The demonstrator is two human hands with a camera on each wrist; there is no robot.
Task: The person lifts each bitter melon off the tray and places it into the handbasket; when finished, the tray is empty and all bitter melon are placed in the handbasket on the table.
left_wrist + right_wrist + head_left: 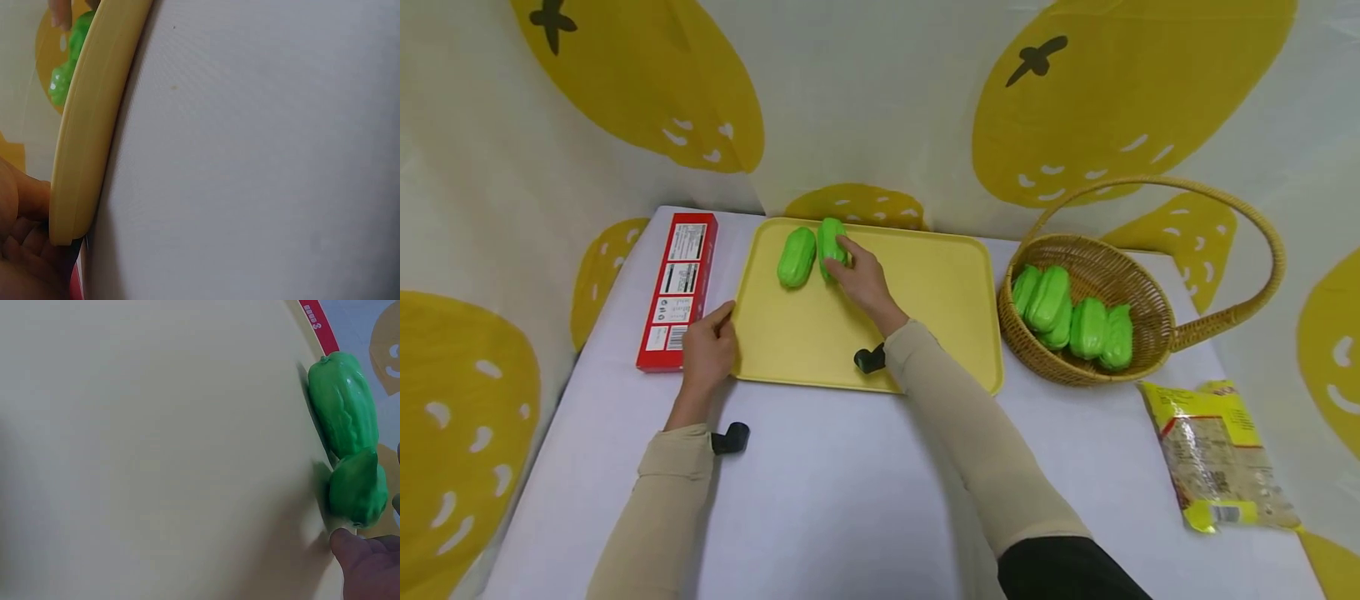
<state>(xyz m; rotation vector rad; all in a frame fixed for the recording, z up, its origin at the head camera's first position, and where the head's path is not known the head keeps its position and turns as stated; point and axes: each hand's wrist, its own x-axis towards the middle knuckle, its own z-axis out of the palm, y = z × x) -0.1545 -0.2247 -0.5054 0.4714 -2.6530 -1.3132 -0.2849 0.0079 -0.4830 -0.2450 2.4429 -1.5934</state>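
Observation:
A yellow tray (880, 350) lies on the table, and my left hand (709, 346) grips its near left edge, the thumb at the rim and fingers curled at its side. Two green ridged vegetables sit side by side at the tray's far left. My right hand (867, 283) is right beside the right-hand green vegetable (831, 243), thumb and fingers spread around its near end. In the right wrist view a small gap shows between thumb and vegetable. The other green vegetable (797, 257) stands to its left, at a slight slant.
A red box (664, 360) lies left of the tray. On the right, a wicker basket (1052, 367) with a tall handle holds several more green vegetables (1048, 300). A yellow and clear plastic packet (1217, 458) lies in front of it. Patterned cloth (865, 100) hangs behind the table.

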